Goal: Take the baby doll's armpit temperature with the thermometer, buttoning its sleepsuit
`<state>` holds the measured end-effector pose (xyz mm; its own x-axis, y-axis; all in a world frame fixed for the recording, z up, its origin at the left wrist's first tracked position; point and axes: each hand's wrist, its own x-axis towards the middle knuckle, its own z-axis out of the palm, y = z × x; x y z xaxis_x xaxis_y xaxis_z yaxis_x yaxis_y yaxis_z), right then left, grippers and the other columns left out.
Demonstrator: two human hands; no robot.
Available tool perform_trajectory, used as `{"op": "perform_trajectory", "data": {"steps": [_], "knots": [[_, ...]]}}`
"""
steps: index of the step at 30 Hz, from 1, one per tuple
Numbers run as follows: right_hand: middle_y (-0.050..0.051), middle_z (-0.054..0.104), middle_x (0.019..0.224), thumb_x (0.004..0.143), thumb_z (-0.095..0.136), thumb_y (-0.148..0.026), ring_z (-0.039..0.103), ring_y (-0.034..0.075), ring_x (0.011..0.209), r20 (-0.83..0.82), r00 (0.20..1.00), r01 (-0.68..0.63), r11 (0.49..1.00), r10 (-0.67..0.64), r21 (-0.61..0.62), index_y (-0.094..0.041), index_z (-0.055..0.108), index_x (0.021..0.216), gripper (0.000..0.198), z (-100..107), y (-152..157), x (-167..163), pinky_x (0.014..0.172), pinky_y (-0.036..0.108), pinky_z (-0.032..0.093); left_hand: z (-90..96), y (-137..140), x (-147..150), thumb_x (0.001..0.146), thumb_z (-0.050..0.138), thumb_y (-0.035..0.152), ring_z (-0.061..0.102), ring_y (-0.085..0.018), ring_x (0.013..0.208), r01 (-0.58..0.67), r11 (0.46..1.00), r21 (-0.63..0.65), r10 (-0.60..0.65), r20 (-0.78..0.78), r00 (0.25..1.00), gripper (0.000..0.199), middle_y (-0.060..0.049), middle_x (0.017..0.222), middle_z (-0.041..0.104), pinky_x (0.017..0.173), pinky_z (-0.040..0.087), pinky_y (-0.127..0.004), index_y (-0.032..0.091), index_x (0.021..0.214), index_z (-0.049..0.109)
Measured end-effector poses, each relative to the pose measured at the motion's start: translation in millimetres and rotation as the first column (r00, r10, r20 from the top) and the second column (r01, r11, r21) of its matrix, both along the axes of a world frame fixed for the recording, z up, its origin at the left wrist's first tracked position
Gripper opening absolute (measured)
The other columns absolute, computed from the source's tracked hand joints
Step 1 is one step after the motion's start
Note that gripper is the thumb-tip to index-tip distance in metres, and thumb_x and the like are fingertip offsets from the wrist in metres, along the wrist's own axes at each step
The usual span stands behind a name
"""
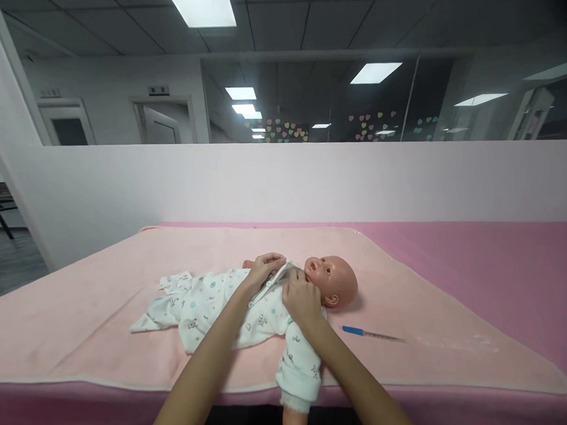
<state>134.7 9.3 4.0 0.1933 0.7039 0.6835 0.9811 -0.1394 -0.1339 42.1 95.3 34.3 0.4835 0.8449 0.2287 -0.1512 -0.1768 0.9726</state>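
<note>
A baby doll [339,281] lies on its back, its head toward the right. It wears a white baby romper [198,307] with a small animal print, and the front opening edge with snap buttons shows at the chest. The fingers of my left hand [266,268] are closed on that edge and pull it upward. At the collar, just below the doll's chin, my right hand [302,294] has its fingers curled on the fabric; its fingertips are partly hidden. One sleeve [298,362] points toward me, and the doll's hand reaches past the table edge.
A thin rod with a blue end [353,330] lies right of the doll. Under everything spreads a peach mat [106,345] on a pink surface [454,255]. A low white wall [310,183] with glass above stands behind. Dark space shows below the front edge.
</note>
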Motion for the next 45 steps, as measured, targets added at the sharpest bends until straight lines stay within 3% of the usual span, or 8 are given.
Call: {"op": "perform_trajectory", "data": {"steps": [4,9,11,19,25,32,40,45], "knots": [[0.006,0.060,0.086,0.079,0.038,-0.012,0.058,0.013,0.058,-0.096,0.982,-0.134,0.960,0.162,0.245,-0.016,0.055,0.093,0.022,-13,-3,9,0.044,0.023,0.037,1.5,-3,1,0.062,0.070,0.035,0.039,-0.003,0.046,0.012,0.999,0.030,-0.010,-0.048,0.999,0.032,0.002,0.059,0.055,0.044,0.027,-0.017,0.012,0.083,0.065],[0.005,0.063,0.086,0.085,0.037,-0.012,0.059,0.013,0.085,-0.092,0.865,-0.332,0.698,0.494,0.635,-0.016,0.057,0.091,0.021,-17,0,17,0.071,0.022,0.046,3.0,-7,1,0.062,0.069,0.030,0.051,-0.008,0.058,0.083,0.985,0.152,-0.064,-0.128,0.990,0.028,-0.001,0.065,0.063,0.056,0.038,-0.019,0.012,0.083,0.069],[0.004,0.064,0.084,0.085,0.042,-0.014,0.060,0.012,0.080,-0.106,0.847,-0.325,0.665,0.521,0.672,-0.016,0.057,0.092,0.017,-18,2,19,0.070,0.022,0.047,2.8,-8,0,0.062,0.070,0.031,0.057,-0.013,0.070,0.169,0.967,0.191,-0.138,-0.166,0.976,0.028,-0.004,0.072,0.066,0.066,0.043,-0.022,0.011,0.082,0.069],[0.004,0.060,0.079,0.083,0.048,-0.020,0.056,0.013,0.075,-0.231,0.791,-0.329,0.712,0.567,0.621,-0.017,0.059,0.084,0.012,-16,2,19,0.068,0.025,0.046,2.1,-5,-1,0.057,0.074,0.033,0.061,-0.016,0.072,0.150,0.980,0.129,-0.127,-0.171,0.977,0.034,-0.009,0.077,0.068,0.068,0.046,-0.025,0.009,0.081,0.069],[0.005,0.056,0.079,0.084,0.038,-0.015,0.053,0.013,0.076,-0.264,0.734,-0.349,0.681,0.626,0.644,-0.017,0.061,0.085,0.023,-14,1,17,0.070,0.027,0.046,1.4,-6,-1,0.058,0.073,0.033,0.060,-0.014,0.069,0.128,0.983,0.129,-0.103,-0.183,0.978,0.034,-0.006,0.074,0.068,0.064,0.046,-0.023,0.011,0.083,0.069],[0.005,0.060,0.082,0.085,0.041,-0.016,0.055,0.014,0.079,-0.226,0.741,-0.397,0.685,0.632,0.611,-0.017,0.060,0.089,0.019,-16,1,17,0.073,0.027,0.047,0.0,-5,0,0.059,0.072,0.031,0.059,-0.013,0.067,0.121,0.983,0.135,-0.096,-0.180,0.979,0.029,-0.006,0.072,0.067,0.063,0.045,-0.023,0.011,0.079,0.070],[0.005,0.058,0.080,0.085,0.041,-0.023,0.053,0.014,0.071,-0.294,0.775,-0.328,0.753,0.560,0.570,-0.016,0.059,0.090,0.020,-18,4,17,0.067,0.027,0.046,6.3,-11,-3,0.063,0.069,0.034,0.059,-0.018,0.076,0.226,0.962,0.153,-0.194,-0.198,0.961,0.032,-0.008,0.076,0.067,0.070,0.045,-0.027,0.010,0.084,0.070],[0.003,0.058,0.073,0.083,0.043,-0.019,0.051,0.012,0.063,-0.304,0.792,-0.312,0.779,0.529,0.543,-0.016,0.059,0.088,0.018,-18,1,16,0.059,0.023,0.043,11.3,-13,-11,0.061,0.071,0.028,0.055,-0.012,0.064,0.355,0.911,0.210,-0.280,-0.317,0.906,0.041,-0.004,0.067,0.064,0.058,0.041,-0.020,0.012,0.098,0.066]]}}
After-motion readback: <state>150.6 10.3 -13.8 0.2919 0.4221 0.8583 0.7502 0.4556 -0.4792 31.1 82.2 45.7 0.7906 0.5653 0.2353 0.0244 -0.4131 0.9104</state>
